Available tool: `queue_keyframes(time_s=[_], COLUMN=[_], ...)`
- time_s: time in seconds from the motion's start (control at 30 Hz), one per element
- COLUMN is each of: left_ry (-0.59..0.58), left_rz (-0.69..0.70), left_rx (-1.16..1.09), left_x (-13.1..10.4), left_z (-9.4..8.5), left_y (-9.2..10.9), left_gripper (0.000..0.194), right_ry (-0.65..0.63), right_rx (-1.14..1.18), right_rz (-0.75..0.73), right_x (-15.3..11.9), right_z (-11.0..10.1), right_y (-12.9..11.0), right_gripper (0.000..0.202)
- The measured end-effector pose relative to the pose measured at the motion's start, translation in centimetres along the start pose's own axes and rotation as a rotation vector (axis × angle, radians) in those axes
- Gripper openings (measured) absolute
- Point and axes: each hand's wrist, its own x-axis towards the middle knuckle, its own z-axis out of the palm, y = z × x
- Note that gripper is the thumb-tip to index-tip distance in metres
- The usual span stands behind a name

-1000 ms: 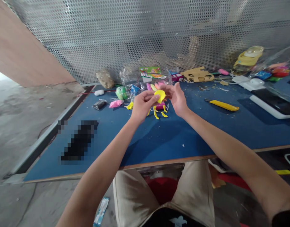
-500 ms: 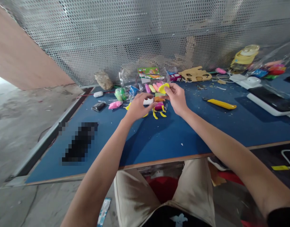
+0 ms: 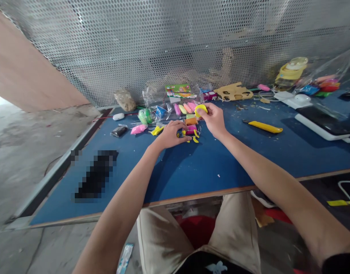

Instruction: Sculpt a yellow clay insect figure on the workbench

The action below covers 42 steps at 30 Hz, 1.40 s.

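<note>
Between the thumb and fingers of my right hand is a flattened yellow piece of modelling clay, raised above the table. My left hand is low over the table, thumb and fingers apart, curved around small yellow clay pieces that it partly hides. Beside its fingertips lie a magenta packet and an orange clay packet. A yellow clay packet touches or nearly touches the back of this hand; I cannot tell which.
On the blue table lie a yellow utility knife at right, pink clay and a black packet at left. A perforated metal panel stands behind. A power bank-like white device and a yellow bottle are far right.
My left hand has lowered onto the small yellow pieces, covering more of them. The yellow clay in my right hand has turned to show a broader face. The view has shifted slightly.
</note>
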Motion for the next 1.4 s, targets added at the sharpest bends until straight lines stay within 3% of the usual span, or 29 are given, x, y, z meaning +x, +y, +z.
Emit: queue_keyframes(time_s=[0.17,0.33,0.53,0.77,0.93,1.23,1.4], left_ry=[-0.002,-0.035,-0.047,-0.019,-0.100,-0.155,-0.189], left_rz=[-0.039,-0.009,-0.039,-0.226,-0.399,-0.353,-0.285], left_rx=[-0.073,-0.002,-0.020,-0.217,-0.527,-0.873,-0.866], left_x=[-0.1,-0.2,-0.4,-0.1,-0.2,-0.4,-0.6], left_z=[-0.3,-0.6,-0.8,-0.9,-1.2,-1.5,-1.6], left_y=[0.2,0.0,0.3,1.0,2.2,3.5,3.8], left_gripper=[0.044,0.045,0.054,0.048,0.044,0.036,0.035], right_ry=[0.042,-0.066,-0.111,-0.119,-0.089,0.056,0.102], right_rx=[-0.010,-0.094,-0.173,0.022,0.130,0.074,0.060], right_rz=[0.037,0.156,0.160,0.163,0.169,-0.038,-0.044], right_x=[0.5,0.4,-0.3,-0.5,-0.8,-2.0,-2.2], right_z=[-0.9,-1.3,-0.6,0.5,1.3,2.2,2.4], right_y=[1.0,1.1,0.8,0.4,-1.3,-3.8,-4.8], right_gripper=[0.046,0.049,0.036,0.038,0.042,0.041,0.044])
